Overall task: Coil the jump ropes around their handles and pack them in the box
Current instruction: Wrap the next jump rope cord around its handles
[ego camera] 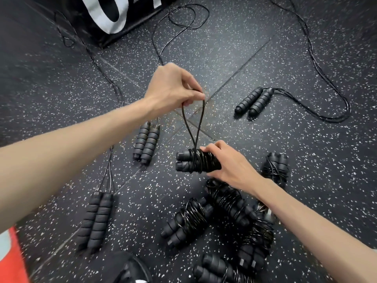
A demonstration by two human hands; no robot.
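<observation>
Black cord loop (193, 123) pinched in our left hand (173, 88) | right hand (228, 164) grips wrapped handles (195, 161) | step: finishing coil | next: tuck loop, box not identifiable.

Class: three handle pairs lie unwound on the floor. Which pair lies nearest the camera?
The lower-left handle pair, beside the orange object; the other two lie farther up the floor.

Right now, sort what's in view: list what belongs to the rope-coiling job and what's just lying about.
Job:
- left hand pinching the rope loop
- right hand gripping the half-wound handles
- uncoiled ropes: near left, middle, far right
- coiled bundles

Lying about:
- black lettered pad
- red object
- speckled floor
</observation>
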